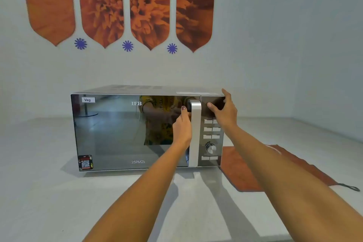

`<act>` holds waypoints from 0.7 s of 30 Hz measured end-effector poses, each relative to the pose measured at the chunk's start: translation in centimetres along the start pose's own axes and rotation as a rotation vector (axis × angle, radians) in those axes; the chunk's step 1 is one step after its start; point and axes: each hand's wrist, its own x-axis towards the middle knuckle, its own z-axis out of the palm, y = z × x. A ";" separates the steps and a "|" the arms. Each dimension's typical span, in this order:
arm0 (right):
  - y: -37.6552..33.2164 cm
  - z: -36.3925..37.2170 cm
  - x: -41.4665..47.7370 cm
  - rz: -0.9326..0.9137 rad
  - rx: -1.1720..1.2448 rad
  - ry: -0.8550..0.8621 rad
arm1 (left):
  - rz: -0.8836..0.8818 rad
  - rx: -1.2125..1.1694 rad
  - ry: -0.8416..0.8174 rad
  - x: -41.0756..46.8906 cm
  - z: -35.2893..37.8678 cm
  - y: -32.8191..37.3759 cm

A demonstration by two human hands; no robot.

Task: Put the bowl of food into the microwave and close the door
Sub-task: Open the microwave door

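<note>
Left hand [183,124] is curled around the door handle [195,133]; right hand [223,110], fingers spread, braces the top right corner of the microwave [121,133] on the table [49,192]. Door shut, inside hidden by reflection. Bowl not in view. Risk: a hard pull slides the microwave if the brace slips.

left hand [182,124] fingers — hidden behind handle [194,133] | microwave [121,133] interior — masked by mirrored door
</note>
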 end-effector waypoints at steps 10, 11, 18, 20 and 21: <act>0.7 -0.3 0.7 0.007 0.010 -0.002 | -0.053 -0.262 -0.248 1.6 1.2 -0.4; 0.6 -0.3 0.7 0.000 0.005 0.001 | -0.048 -0.270 -0.225 1.6 1.3 -0.4; 0.6 -0.2 0.6 -0.026 -0.035 0.006 | -0.035 -0.220 -0.176 1.8 1.7 -0.5; 0.5 -0.2 0.6 -0.026 -0.044 0.009 | -0.032 -0.216 -0.168 1.8 1.8 -0.7; 0.4 -0.2 0.6 -0.025 -0.048 0.011 | -0.022 -0.197 -0.150 1.9 1.9 -0.7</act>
